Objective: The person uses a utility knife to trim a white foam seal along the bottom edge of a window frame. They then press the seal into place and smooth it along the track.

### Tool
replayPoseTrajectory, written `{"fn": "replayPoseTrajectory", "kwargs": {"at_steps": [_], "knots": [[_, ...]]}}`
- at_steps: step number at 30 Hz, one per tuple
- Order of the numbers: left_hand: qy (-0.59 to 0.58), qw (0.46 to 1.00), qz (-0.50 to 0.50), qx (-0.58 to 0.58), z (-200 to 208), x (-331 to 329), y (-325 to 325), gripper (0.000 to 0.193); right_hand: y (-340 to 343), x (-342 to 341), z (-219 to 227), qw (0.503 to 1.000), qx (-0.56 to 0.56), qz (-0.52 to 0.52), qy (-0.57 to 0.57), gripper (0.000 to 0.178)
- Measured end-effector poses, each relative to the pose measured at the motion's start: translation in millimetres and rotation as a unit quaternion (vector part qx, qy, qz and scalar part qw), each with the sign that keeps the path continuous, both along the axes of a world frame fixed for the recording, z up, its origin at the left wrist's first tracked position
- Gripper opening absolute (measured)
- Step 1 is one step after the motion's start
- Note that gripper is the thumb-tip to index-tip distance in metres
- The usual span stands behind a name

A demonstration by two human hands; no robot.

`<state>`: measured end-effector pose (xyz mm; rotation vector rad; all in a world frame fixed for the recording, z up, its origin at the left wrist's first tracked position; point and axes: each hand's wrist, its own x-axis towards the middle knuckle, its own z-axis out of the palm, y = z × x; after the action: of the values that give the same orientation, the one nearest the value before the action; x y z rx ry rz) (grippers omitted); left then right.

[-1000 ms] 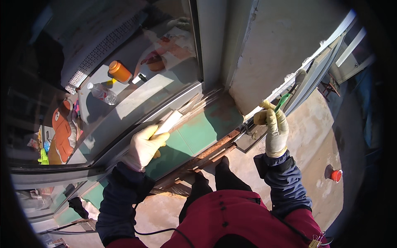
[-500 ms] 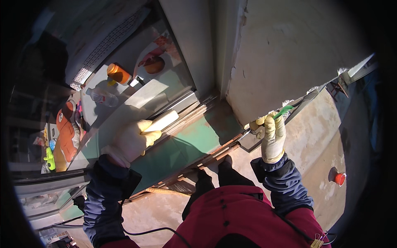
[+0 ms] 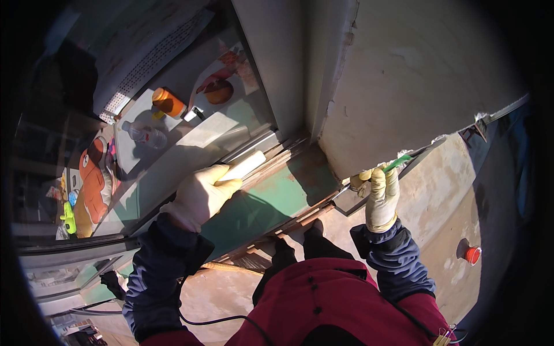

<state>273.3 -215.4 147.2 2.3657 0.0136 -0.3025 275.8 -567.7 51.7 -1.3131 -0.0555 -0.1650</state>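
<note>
My left hand [image 3: 202, 195], in a pale glove, is closed around a pale cream bar [image 3: 248, 165] with a blunt end. The bar lies along the window's bottom frame, over the edge of the green sill [image 3: 242, 212]; whether it touches cannot be made out. My right hand [image 3: 383, 203], in a cream glove with yellowish fingertips, grips a slim green thing [image 3: 398, 164]. Its free end points up and right, beside the lower edge of the grey wall [image 3: 404, 98]. The part inside my fingers is hidden, so its kind is unclear.
Through the window glass show an orange jar [image 3: 168, 102], a clear plastic bottle [image 3: 144, 135] and an orange plush toy [image 3: 93, 179]. A red round object [image 3: 472, 255] sits on the ground at right. A black cable [image 3: 222, 318] crosses below my left forearm.
My left hand has moved slightly right with the cream bar, along the window frame. My right hand stays in nearly the same place, with the green thing tilted a little lower.
</note>
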Motion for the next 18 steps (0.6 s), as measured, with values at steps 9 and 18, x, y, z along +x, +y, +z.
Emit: {"fn": "replayPoseTrajectory", "kwargs": {"at_steps": [9,18], "knots": [[0.065,0.994,0.045,-0.076,-4,-1,1,0.034,3,1,5,1.0,0.004,-0.004,-0.004,0.02],[0.018,1.0,0.005,-0.021,-3,1,3,0.028,4,0,12,1.0,-0.009,-0.008,0.006,0.021]]}}
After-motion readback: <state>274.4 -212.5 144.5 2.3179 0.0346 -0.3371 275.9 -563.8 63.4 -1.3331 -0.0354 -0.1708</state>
